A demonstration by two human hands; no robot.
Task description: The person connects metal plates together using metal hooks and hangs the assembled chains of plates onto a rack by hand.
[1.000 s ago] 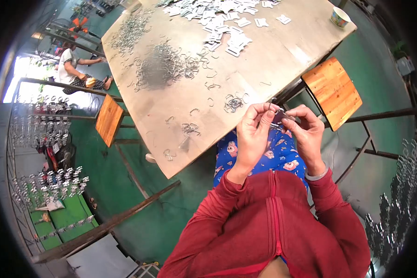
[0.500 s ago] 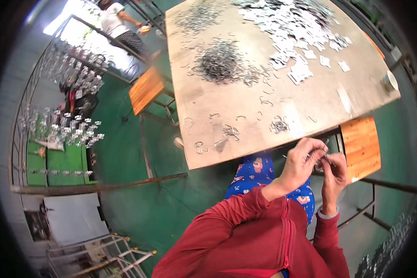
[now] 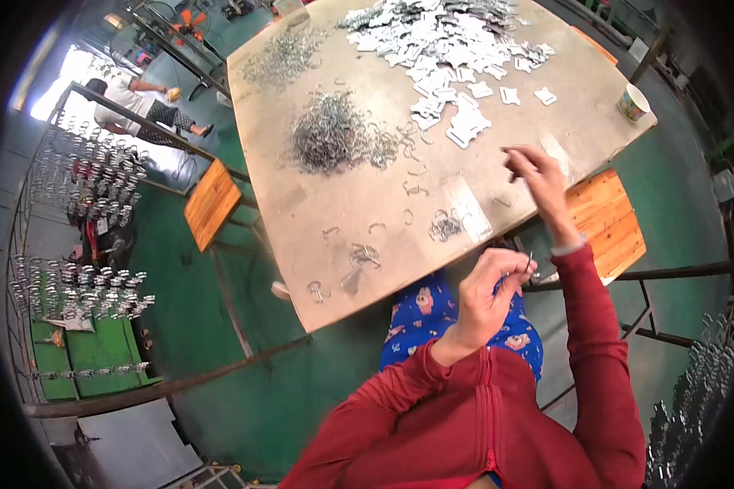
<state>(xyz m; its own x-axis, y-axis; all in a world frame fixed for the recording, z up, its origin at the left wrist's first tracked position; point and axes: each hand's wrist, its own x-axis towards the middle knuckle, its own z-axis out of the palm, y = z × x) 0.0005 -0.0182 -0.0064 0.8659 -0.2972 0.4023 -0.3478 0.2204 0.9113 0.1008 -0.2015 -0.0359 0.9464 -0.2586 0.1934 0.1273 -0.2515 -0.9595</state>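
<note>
My left hand (image 3: 489,293) is closed in a pinch over my lap, just off the table's near edge. A thin, dark, curved metal piece (image 3: 531,262) sticks out from its fingertips. Apart from it, my right hand (image 3: 538,179) is over the right part of the wooden table (image 3: 294,236), fingers stretched toward the left, with nothing visible in them. Small clusters of bent wire hooks (image 3: 444,226) lie along the near side. Farther back is a big heap of hooks (image 3: 326,134), and right of it a pile of flat whitish metal plates (image 3: 469,122).
A paper cup (image 3: 633,103) stands at the table's right corner. Wooden stools (image 3: 607,224) are beside the table. On the left, racks hold rows of metal parts (image 3: 81,281). Another person (image 3: 130,106) is at the upper left. More hanging parts (image 3: 693,391) are at lower right.
My hands were together at the table edge; now the right hand has moved away, up over the table. The left stays low, pinching the metal piece. The view has shifted.
</note>
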